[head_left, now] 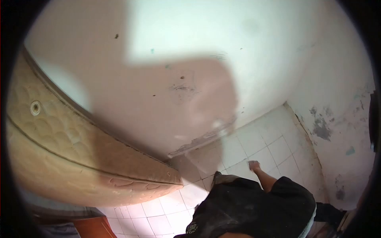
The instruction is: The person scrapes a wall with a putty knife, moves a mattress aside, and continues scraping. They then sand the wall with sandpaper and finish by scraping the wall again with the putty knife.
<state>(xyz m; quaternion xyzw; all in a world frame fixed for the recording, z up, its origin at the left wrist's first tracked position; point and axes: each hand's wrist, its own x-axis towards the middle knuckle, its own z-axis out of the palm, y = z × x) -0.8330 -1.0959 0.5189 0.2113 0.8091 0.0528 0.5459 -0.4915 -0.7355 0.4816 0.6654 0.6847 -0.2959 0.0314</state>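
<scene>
Past the black sleeve at the lower right, my right hand [254, 165] hangs above the white floor tiles [234, 152]. It is small and blurred here, with the fingers looking curled in. A pale patch shows at the fingers, but I cannot make out what it is. My left hand does not show. A black shirt [254, 208] covers my body along the bottom of the view, with a small print on its left side.
A tan mattress [87, 150] with a quilted pattern stands along the left. The white wall [278, 43] ahead carries a broad shadow. Paint is peeling on the right wall [337, 119]. Something orange-red [93, 227] lies at the lower left.
</scene>
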